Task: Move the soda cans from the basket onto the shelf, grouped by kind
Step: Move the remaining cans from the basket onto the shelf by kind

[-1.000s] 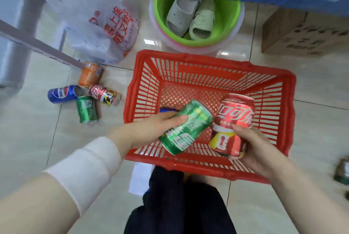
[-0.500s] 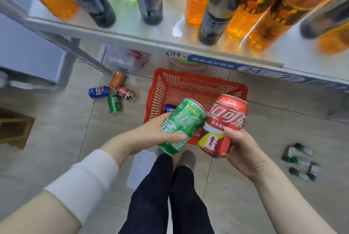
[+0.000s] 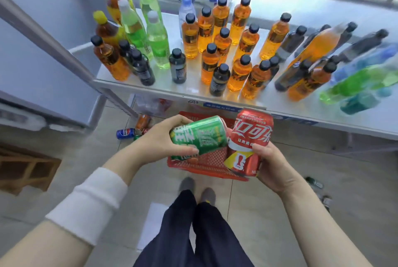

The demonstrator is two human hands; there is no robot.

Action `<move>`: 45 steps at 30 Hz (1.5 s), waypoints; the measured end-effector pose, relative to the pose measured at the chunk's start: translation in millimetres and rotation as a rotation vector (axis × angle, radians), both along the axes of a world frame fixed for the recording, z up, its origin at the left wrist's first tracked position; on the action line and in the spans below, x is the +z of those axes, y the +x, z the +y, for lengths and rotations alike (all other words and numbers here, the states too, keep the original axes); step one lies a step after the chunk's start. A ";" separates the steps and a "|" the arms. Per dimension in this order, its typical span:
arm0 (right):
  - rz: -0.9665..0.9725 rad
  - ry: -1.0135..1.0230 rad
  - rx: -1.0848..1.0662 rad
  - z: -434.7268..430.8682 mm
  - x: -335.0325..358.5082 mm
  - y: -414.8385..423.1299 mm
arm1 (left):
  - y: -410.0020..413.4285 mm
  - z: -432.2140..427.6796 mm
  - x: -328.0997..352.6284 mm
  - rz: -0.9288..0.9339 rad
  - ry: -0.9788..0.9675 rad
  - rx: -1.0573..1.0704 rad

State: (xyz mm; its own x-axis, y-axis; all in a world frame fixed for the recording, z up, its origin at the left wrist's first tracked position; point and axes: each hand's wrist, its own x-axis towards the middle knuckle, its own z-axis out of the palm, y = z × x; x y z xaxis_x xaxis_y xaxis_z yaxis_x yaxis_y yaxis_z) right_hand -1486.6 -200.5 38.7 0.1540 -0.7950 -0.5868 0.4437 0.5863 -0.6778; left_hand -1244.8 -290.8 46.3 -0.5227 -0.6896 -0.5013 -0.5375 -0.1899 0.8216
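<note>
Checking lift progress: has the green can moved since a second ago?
Yes. The green can, held by the left hand, has risen from the basket toward the shelf.

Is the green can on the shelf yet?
No, the left hand holds the green can above the red basket, beside the red can in the right hand.

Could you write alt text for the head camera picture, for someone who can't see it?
Seen from above, a left hand grips a green soda can and a right hand grips a red soda can over a red basket on the floor. Ahead, a shelf holds many orange, green and dark bottles.
</note>
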 end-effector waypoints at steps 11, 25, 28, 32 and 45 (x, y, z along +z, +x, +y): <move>0.008 -0.170 -0.067 5.0 74.9 26.7 | 11.9 12.6 81.3 0.128 -0.192 0.372; -0.050 -0.270 -0.132 -17.0 123.3 54.6 | -3.4 7.3 129.3 0.773 -0.091 0.846; -0.059 -0.277 -0.119 -21.5 128.7 57.6 | -5.8 -1.4 140.3 0.863 -0.097 0.859; -0.065 -0.323 -0.111 -28.1 143.3 56.0 | -10.9 -8.8 156.0 0.958 -0.100 0.841; -0.090 -0.368 -0.216 -36.6 165.9 46.6 | -17.8 -9.4 180.9 0.974 -0.026 0.773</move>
